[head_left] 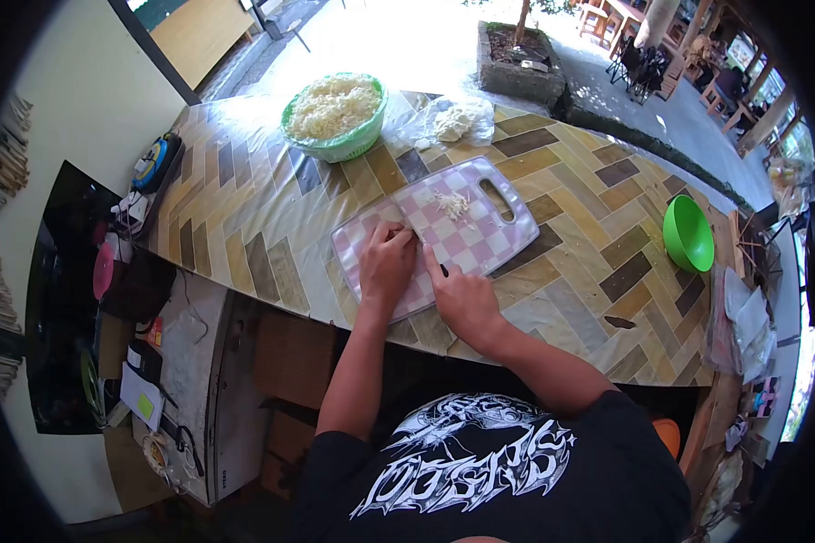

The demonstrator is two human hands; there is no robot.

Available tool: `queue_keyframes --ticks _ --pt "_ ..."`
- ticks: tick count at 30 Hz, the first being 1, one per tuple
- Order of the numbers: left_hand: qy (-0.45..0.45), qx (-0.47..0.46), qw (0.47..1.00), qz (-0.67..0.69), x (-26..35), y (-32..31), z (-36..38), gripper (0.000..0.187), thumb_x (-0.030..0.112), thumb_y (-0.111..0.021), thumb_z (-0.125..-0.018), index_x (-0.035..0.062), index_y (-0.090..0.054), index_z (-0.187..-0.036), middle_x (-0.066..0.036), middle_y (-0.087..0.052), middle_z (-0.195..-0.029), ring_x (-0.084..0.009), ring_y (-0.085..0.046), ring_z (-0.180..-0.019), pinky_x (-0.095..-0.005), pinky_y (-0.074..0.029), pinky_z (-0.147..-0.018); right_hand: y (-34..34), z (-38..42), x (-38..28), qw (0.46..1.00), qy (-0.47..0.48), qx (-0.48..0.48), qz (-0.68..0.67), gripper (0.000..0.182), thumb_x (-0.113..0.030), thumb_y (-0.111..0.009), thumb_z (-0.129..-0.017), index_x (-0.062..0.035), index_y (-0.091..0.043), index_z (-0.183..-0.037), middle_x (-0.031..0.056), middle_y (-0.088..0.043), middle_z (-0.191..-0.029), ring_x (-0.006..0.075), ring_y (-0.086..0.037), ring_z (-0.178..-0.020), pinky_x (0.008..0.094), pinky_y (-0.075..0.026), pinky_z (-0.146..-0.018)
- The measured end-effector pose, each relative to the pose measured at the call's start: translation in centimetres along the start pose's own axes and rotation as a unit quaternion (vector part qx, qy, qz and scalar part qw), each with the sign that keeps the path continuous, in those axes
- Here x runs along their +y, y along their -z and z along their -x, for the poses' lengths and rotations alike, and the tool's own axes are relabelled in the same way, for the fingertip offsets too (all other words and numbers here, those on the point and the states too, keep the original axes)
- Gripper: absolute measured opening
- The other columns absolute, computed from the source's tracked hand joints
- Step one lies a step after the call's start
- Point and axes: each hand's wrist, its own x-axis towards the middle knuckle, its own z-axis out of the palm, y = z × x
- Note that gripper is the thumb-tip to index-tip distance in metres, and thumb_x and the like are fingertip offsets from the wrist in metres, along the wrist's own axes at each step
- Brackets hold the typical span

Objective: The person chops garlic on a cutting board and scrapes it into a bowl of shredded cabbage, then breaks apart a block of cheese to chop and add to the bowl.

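A pink and white checkered cutting board [503, 244] lies at a slant on the table, its handle slot at the upper right. On the board's left half my left hand [388, 262] is closed, fingers curled over something small I cannot make out. Just right of it, my right hand [466, 303] is wrapped round the dark handle of a knife [443, 270], whose blade points up and left beside my left fingertips. A small heap of pale chopped pieces [451, 204] rests on the board beyond the blade.
Behind the board, a green basket [358, 143] is heaped with pale shreds, beside a clear plastic bag [462, 120] with white contents. A green bowl [688, 233] lies tilted at the table's right edge [638, 330]. Farther back are a planter [521, 77] and seated people.
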Motion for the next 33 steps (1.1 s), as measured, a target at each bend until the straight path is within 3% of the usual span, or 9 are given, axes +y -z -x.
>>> queue_keyframes --ticks 3,12,15,24,27,30,33 --pt "0.004 -0.003 1.0 -0.003 0.3 0.2 0.0 0.009 0.013 -0.078 -0.091 0.0075 -0.08 -0.098 -0.01 -0.071 -0.104 -0.0313 -0.07 -0.1 -0.0439 -0.058 -0.083 -1.1 -1.4 0.5 1.0 0.008 0.025 -0.014 0.068 -0.008 -0.055 -0.096 -0.003 -0.043 -0.163 0.0235 -0.075 -0.089 0.0384 -0.077 -0.075 0.05 -0.064 -0.07" --pt "0.02 -0.005 1.0 0.015 0.4 0.2 0.0 0.012 0.012 -0.078 -0.09 0.0071 -0.081 -0.101 -0.01 -0.072 -0.105 -0.0317 -0.071 -0.1 -0.0439 -0.059 -0.085 1.7 -0.1 0.1 0.997 -0.03 -0.035 -0.058 0.071 -0.009 -0.055 -0.096 -0.0048 -0.04 -0.165 0.0236 -0.074 -0.084 0.0421 -0.076 -0.075 0.0537 -0.062 -0.073" --pt "0.024 -0.006 1.0 0.018 0.4 0.2 0.0 0.012 0.012 -0.078 -0.09 0.0066 -0.081 -0.101 -0.01 -0.072 -0.106 -0.032 -0.072 -0.099 -0.0441 -0.059 -0.085 -0.6 -0.3 -0.1 1.0 -0.007 -0.001 -0.009 0.07 -0.007 -0.054 -0.096 -0.001 -0.04 -0.164 0.0233 -0.075 -0.086 0.0384 -0.078 -0.079 0.049 -0.064 -0.072" --pt "0.027 -0.009 0.999 0.027 0.3 0.3 0.0 0.011 0.011 -0.078 -0.09 0.0058 -0.08 -0.099 -0.011 -0.072 -0.107 -0.0332 -0.072 -0.099 -0.0444 -0.059 -0.085 2.4 -0.4 0.4 0.998 -0.006 -0.045 -0.054 0.075 -0.008 -0.058 -0.092 -0.0018 -0.039 -0.165 0.024 -0.075 -0.091 0.0386 -0.077 -0.076 0.051 -0.063 -0.072" --pt "0.03 -0.007 0.999 0.031 0.4 0.3 -0.2 0.012 0.011 -0.079 -0.089 0.0057 -0.08 -0.099 -0.011 -0.072 -0.107 -0.0332 -0.072 -0.099 -0.0446 -0.058 -0.086 0.6 0.3 -0.3 0.999 -0.009 -0.018 -0.037 0.075 -0.008 -0.058 -0.092 0.0004 -0.039 -0.164 0.0244 -0.075 -0.09 0.0389 -0.077 -0.075 0.0518 -0.063 -0.072" --pt "0.035 -0.004 0.999 0.033 0.0 0.1 0.0 0.012 0.011 -0.079 -0.088 0.0056 -0.081 -0.099 -0.011 -0.072 -0.107 -0.033 -0.072 -0.099 -0.0446 -0.058 -0.085 -0.8 -0.2 -0.4 1.0 0.001 -0.013 0.018 0.068 -0.009 -0.055 -0.097 -0.0012 -0.042 -0.163 0.0211 -0.076 -0.092 0.0343 -0.079 -0.08 0.0492 -0.064 -0.076" --pt "0.03 -0.008 0.999 0.03 -0.1 0.1 0.0 0.013 0.011 -0.08 -0.087 0.0056 -0.081 -0.099 -0.011 -0.072 -0.106 -0.0328 -0.072 -0.098 -0.0441 -0.058 -0.085 -0.7 -1.4 1.1 0.999 0.026 0.008 -0.027 0.069 -0.009 -0.055 -0.096 -0.0028 -0.043 -0.163 0.0229 -0.075 -0.091 0.0369 -0.078 -0.078 0.0504 -0.064 -0.075"
